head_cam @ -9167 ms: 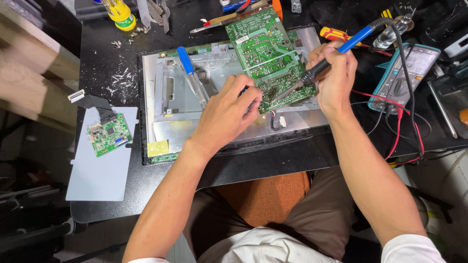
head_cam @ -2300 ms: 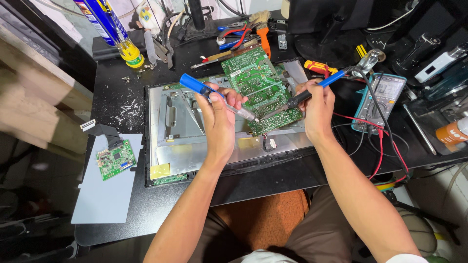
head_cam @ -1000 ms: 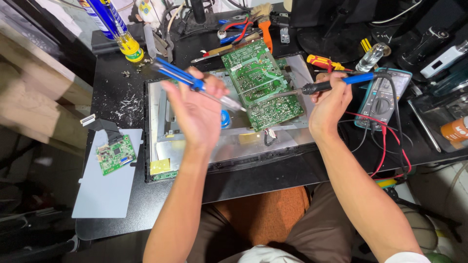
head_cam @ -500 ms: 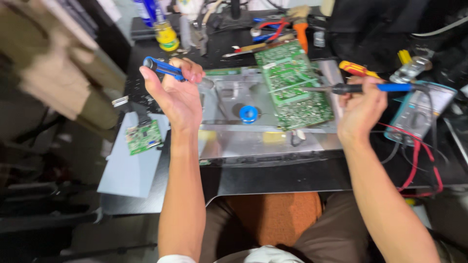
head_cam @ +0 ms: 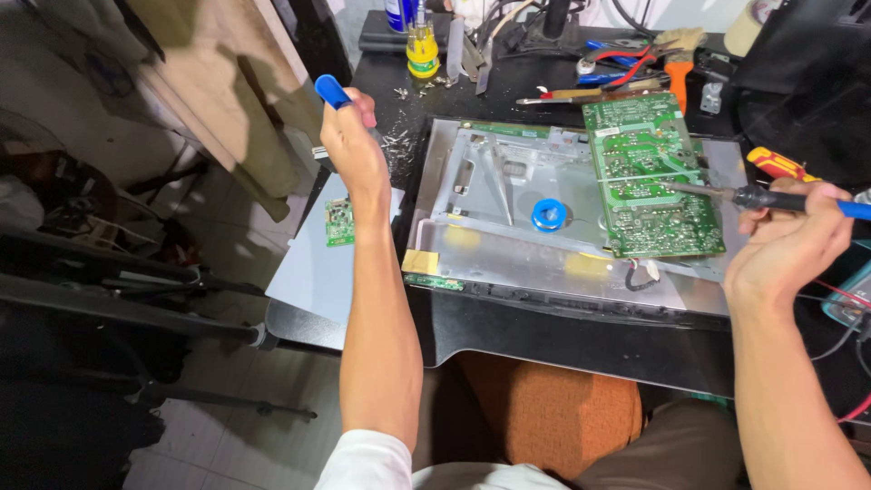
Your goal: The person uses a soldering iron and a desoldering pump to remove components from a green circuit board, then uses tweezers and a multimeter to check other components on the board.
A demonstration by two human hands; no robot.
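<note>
- Your right hand [head_cam: 785, 245] is closed around the dark grip of a soldering iron [head_cam: 726, 193], thumb and fingers pinching it like a pen. That hold probably gives you fine control of the tip, which rests on the right half of the green circuit board [head_cam: 649, 172].
- The board lies solder-side up on the grey metal chassis [head_cam: 508, 249], tilted slightly, at the far right of that panel. Laid flat on the metal, it looks steady enough to take the iron's pressure.
- Your right wrist is bent inward and hangs just right of the board, forearm running toward you along the near right edge of the black table [head_cam: 544, 331].
- Your left hand [head_cam: 349, 145] is fisted around a blue-handled tool [head_cam: 331, 91]; only the rounded blue end shows above the knuckles, so what kind of tool it is cannot be told.
- That hand is lifted off the chassis and sits to its far left, over the table's edge, well apart from the board. Held there, the tool is clear of the work area.
- Your left arm is almost straight, reaching away from you, with the small green board [head_cam: 339, 222] on its grey sheet just left of the forearm.
- A blue solder spool [head_cam: 549, 215] rests on the chassis between your two hands, within reach of either.
</note>
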